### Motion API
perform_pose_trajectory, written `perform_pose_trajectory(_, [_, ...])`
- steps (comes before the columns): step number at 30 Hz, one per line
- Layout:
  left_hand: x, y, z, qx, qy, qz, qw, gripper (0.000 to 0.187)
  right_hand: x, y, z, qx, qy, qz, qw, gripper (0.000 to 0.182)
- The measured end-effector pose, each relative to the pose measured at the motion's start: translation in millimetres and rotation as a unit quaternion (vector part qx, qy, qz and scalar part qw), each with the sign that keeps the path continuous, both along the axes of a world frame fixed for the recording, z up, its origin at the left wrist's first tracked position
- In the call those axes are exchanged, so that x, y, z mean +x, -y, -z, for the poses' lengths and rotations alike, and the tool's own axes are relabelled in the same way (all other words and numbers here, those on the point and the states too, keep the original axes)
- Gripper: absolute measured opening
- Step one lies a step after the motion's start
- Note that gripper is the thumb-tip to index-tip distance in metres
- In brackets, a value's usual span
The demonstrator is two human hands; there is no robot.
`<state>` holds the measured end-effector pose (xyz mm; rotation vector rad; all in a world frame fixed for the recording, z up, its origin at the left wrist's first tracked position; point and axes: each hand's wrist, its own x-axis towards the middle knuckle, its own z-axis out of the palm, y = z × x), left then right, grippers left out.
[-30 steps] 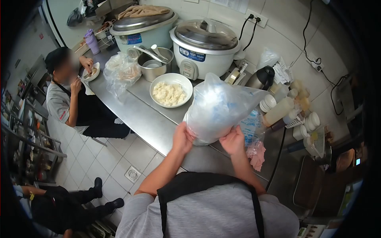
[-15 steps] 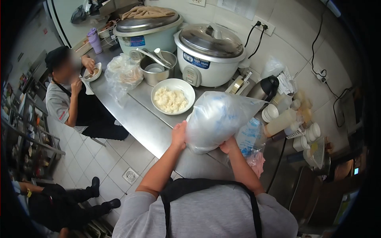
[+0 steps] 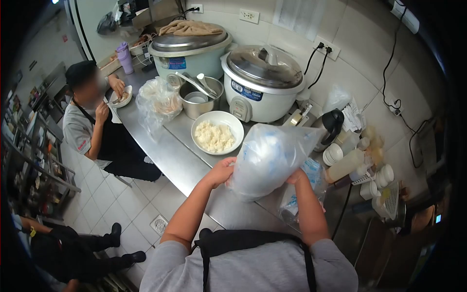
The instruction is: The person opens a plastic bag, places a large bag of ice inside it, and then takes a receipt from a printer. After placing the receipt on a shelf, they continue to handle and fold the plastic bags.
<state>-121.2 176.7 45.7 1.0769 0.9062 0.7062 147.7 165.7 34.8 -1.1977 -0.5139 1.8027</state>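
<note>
Hands, left hand [image 3: 222, 171] and right hand [image 3: 295, 176], clasp the plastic bag [image 3: 267, 158] tilted, top corner pointing away from the rice bowl [image 3: 217, 132].

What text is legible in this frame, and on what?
None can be read.
Blue label on the white rice cooker: too small and blurred.
Blue label on the green rice cooker: blurred.
Blue print on the plastic bag held by left hand and right hand: illegible.
</note>
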Motion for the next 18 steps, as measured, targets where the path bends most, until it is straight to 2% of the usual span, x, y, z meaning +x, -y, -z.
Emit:
perform_pose_trajectory(3, [-2, -10, 5, -0.005, -0.094, 0.029, 0.995, 0.024, -29, 14, -67, -0.038, -0.096, 0.034, 0.994, 0.024])
perform_pose_trajectory(6, [-5, -9, 2, -0.028, -0.128, 0.118, 0.984, 0.03, -25, 9, -54, -0.029, -0.088, 0.03, 0.995, 0.024])
perform_pose_trajectory(8, [-3, -10, 25, -0.077, -0.059, 0.09, 0.991, 0.034, -19, 1, -36, -0.014, -0.062, 0.016, 0.998, 0.024])
perform_pose_trajectory(10, [3, -1, 18, -0.149, 0.048, 0.066, 0.985, 0.038, -15, -4, -20, -0.001, -0.042, 0.008, 0.999, 0.024])
perform_pose_trajectory(14, [7, -1, 65, -0.262, 0.276, 0.056, 0.923, 0.038, -14, 1, 7, 0.026, -0.019, -0.006, 0.999, 0.024])
perform_pose_trajectory(17, [10, 6, 72, -0.295, 0.335, 0.01, 0.895, 0.039, -15, 10, 24, 0.059, -0.009, -0.026, 0.998, 0.025])
perform_pose_trajectory(18, [11, 7, 66, -0.28, 0.359, 0.036, 0.889, 0.039, -15, 14, 31, 0.078, 0.0, -0.036, 0.996, 0.025])
